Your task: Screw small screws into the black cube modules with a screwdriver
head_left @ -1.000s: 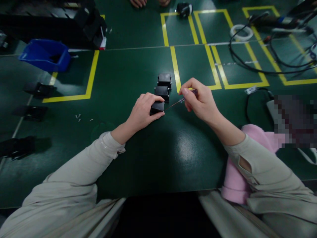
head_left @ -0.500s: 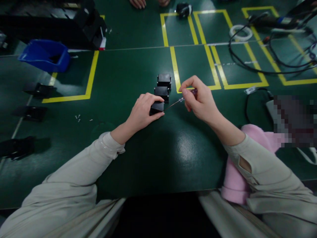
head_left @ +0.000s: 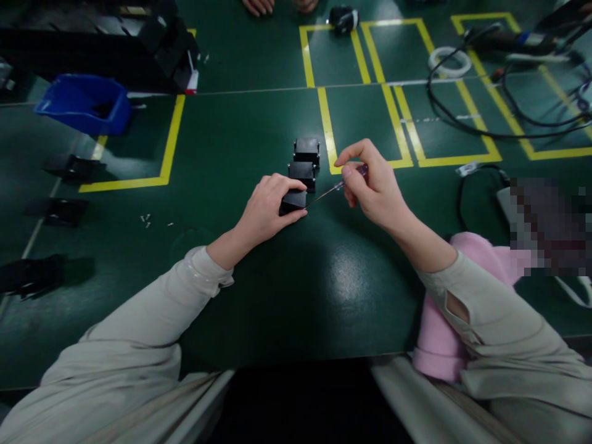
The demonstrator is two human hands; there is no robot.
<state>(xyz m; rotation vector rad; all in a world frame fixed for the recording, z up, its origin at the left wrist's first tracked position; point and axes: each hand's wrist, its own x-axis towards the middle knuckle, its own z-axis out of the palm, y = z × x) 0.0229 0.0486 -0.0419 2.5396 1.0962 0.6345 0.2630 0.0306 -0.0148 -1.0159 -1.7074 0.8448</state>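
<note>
My left hand (head_left: 266, 206) grips a small black box-shaped part (head_left: 294, 199) on the green table, thumb on its near side and fingers over the far side. My right hand (head_left: 367, 182) is closed around the handle of a screwdriver (head_left: 340, 184). The shaft slants down to the left and its tip meets the right side of the held part; what lies right at the tip is too small to make out. Just beyond stand two similar black parts, a nearer one (head_left: 302, 174) and a farther one (head_left: 307, 149), with small shiny bits at their sides.
Several small screws (head_left: 147, 219) lie left of my left hand. A blue bin (head_left: 86, 102) and black parts (head_left: 58, 211) are farther left. Pink cloth (head_left: 441, 339) lies under my right forearm. Cables (head_left: 462, 126) and a white ring (head_left: 449, 62) lie at right. Another person's hand (head_left: 259, 6) shows at the far edge.
Almost nothing differs. My right hand has shifted very slightly on the screwdriver, while my left hand and the black part stay in place.
</note>
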